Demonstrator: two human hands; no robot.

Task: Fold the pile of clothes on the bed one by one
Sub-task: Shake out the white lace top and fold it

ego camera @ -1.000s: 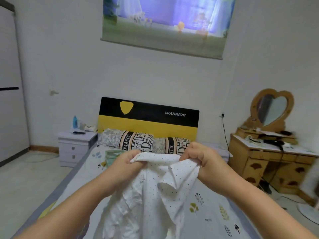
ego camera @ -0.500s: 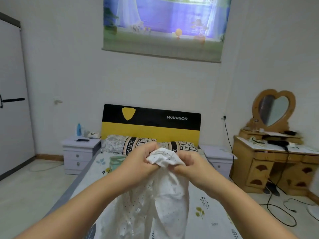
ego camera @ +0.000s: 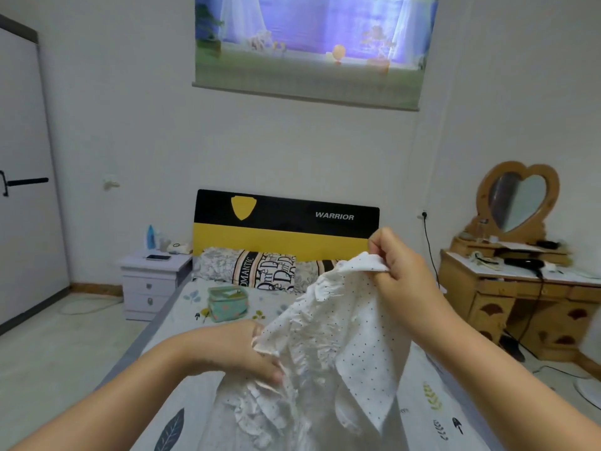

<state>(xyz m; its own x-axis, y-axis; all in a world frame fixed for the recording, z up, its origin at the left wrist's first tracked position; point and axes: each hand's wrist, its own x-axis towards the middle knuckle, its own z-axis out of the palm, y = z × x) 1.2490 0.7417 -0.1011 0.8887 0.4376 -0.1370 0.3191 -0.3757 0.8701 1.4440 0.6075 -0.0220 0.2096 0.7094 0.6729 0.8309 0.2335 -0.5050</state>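
A white garment with small black dots and ruffled trim (ego camera: pixel 338 340) hangs in the air over the bed (ego camera: pixel 182 395). My right hand (ego camera: pixel 395 265) pinches its top edge, raised near the headboard's height. Lower and to the left, my left hand (ego camera: pixel 240 349) grips a side edge of the same garment. The cloth stretches slantwise between the two hands and its lower part droops toward the sheet. The pile of other clothes is not visible.
A teal pouch (ego camera: pixel 227 302) lies on the leaf-print sheet in front of the pillows (ego camera: pixel 257 268). A white nightstand (ego camera: pixel 153 281) stands left of the bed, a wooden dressing table (ego camera: pixel 517 294) with a heart mirror stands right. Cables trail on the floor at right.
My hands were together at the garment's top. Now they have spread apart: the right hand rose up and right, the left hand dropped down along the cloth's edge, stretching it open.
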